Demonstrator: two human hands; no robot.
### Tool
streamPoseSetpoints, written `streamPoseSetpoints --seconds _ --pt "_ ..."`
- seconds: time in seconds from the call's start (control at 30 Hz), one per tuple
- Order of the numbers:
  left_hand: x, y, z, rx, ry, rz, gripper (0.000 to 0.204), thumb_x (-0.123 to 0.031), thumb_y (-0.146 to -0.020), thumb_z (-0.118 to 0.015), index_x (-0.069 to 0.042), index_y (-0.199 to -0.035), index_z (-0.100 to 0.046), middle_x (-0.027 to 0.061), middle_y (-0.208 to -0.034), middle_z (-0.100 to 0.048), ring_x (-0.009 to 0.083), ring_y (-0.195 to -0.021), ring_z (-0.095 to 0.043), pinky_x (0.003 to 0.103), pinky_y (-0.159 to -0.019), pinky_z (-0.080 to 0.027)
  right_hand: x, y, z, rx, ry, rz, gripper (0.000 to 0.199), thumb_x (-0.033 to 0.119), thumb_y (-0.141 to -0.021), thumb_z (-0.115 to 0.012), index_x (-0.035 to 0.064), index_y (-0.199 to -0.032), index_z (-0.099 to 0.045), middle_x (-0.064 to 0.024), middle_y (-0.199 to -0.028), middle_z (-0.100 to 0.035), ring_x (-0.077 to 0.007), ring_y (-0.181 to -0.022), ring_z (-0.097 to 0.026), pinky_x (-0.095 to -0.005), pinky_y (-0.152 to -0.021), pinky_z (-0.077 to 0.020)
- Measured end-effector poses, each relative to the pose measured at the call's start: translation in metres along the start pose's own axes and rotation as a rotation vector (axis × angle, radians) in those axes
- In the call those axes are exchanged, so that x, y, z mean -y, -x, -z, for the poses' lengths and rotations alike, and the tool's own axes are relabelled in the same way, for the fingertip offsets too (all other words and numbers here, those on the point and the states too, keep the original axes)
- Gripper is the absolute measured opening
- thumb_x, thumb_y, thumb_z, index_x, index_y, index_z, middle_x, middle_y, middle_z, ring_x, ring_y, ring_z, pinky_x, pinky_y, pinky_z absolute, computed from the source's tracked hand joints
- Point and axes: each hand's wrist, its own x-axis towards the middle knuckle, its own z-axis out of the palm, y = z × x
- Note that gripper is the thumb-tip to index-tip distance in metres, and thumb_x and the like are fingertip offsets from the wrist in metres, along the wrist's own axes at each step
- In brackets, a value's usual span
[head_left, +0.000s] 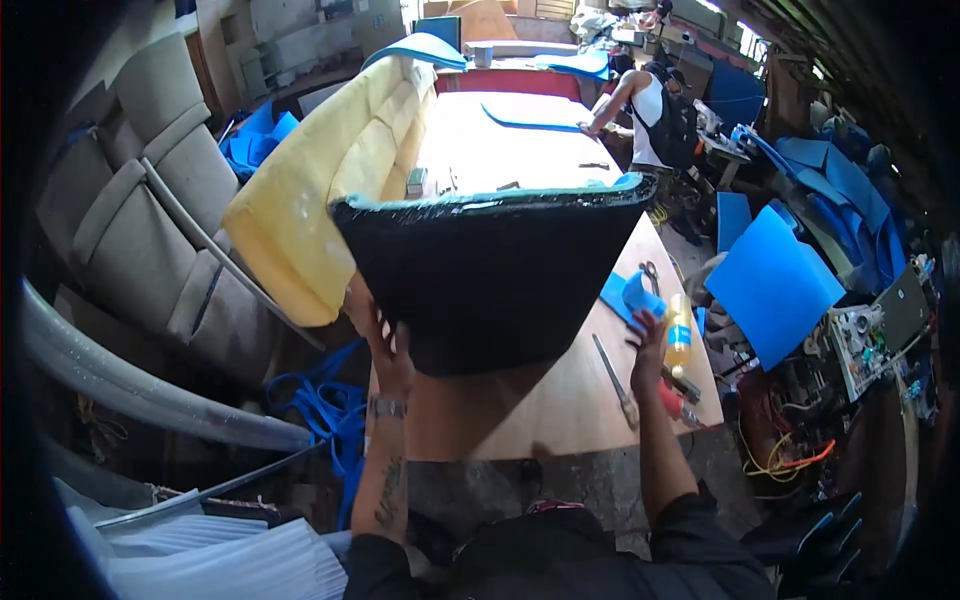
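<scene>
A black upholstered panel [480, 280] stands upright on the wooden table, its raw top edge showing pale green foam. My left hand [385, 345] is at the panel's lower left edge, fingers extended and apart; whether it touches the panel I cannot tell. My right hand [648, 345] is raised to the right of the panel, fingers spread and holding nothing. Close to its fingertips lie blue foam pieces [640, 295]. A yellow bottle with a blue label [679, 335] stands just right of that hand. Left of it lies a long thin blade-like tool [613, 375].
A long yellow foam cushion [320, 200] lies along the table's left side. Scissors [650, 272] and a red-handled tool [675, 400] rest on the wooden table [500, 425]. At the far right side, another person [650, 110] works. Blue sheets [775, 285] and grey seats [150, 240] flank the table.
</scene>
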Motion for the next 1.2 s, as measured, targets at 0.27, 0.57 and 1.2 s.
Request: streamPoseSetpoints --seconds 0.27,0.57,1.2 --pt "0.133 0.029 0.007 -0.305 0.042 0.232 0.051 -0.019 -0.095 -0.039 -0.003 -0.139 -0.020 0.0140 -0.133 -0.038 0.0251 -0.124 -0.037 0.038 -0.102 -0.032 -0.128 -0.057 -0.057 -0.021 0.028 -0.263 0.058 0.051 -0.094 -0.032 0.0052 -0.129 -0.040 -0.0127 -0.125 -0.048 -0.0224 -0.112 -0.046 -0.0388 -0.087 -0.0400" --pt "0.221 0.025 0.017 -0.629 0.393 0.612 0.052 -0.031 -0.095 -0.039 -0.007 -0.138 -0.026 0.0105 -0.135 -0.039 0.0228 -0.124 -0.037 0.036 -0.106 -0.025 -0.222 -0.102 -0.061 -0.361 0.162 -0.055 0.049 0.041 -0.096 -0.035 -0.0023 -0.113 -0.051 -0.0155 -0.111 -0.056 -0.0216 -0.106 -0.052 -0.0323 -0.093 -0.0381" --pt "0.051 -0.063 -0.143 0.303 0.081 0.284 0.053 -0.033 -0.095 -0.037 -0.005 -0.138 -0.027 0.0116 -0.136 -0.038 0.0232 -0.125 -0.036 0.036 -0.106 -0.024 0.081 0.018 -0.069 -0.653 0.078 0.106 0.045 0.044 -0.091 -0.047 -0.0011 -0.090 -0.049 -0.0153 -0.087 -0.047 -0.0225 -0.081 -0.047 -0.0337 -0.074 -0.0390"
